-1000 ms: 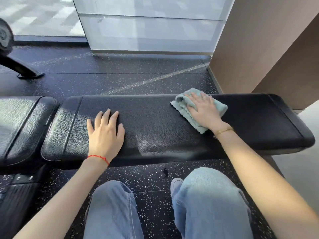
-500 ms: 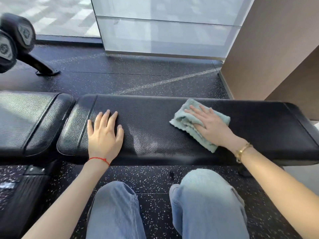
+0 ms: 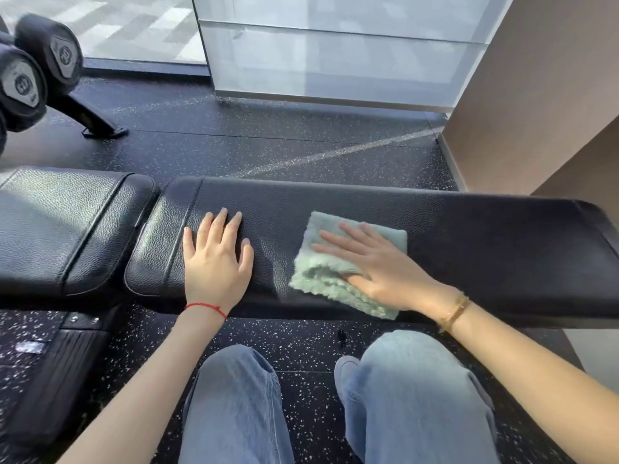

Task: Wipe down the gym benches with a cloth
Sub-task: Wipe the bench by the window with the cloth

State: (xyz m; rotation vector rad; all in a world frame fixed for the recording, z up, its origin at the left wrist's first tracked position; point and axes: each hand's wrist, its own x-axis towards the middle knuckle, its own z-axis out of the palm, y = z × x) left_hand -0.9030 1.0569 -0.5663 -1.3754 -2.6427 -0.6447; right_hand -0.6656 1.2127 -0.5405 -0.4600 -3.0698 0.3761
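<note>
A: Where's the cloth (image 3: 348, 262) right now?

B: On the long black bench pad (image 3: 485, 249), roughly mid-length. The right hand (image 3: 378, 266) lies flat on top of it, fingers straight and spread, pressing it into the leather. The near edge of the cloth is bunched up by the thumb.

A: And the other hand?

B: The left hand (image 3: 216, 259) is flat on the bare pad near its left end, palm down, fingers loosely apart, holding nothing. My guess is it props the person's weight while they lean in, and steadies the pad against the push of the wipe.

A: Why a flat palm rather than a fist round the cloth?

B: Probably to spread the pressure and cover more leather per pass.

A: Anything in the way?

B: The left hand itself sits just beside the cloth, so a sweep leftward would meet it. Beyond that comes the gap to the second pad (image 3: 67, 222). Padded rollers (image 3: 40, 72) stand on the speckled floor (image 3: 268, 142) behind, well clear, and the person's knees (image 3: 402, 380) are just below the bench's near edge.
</note>
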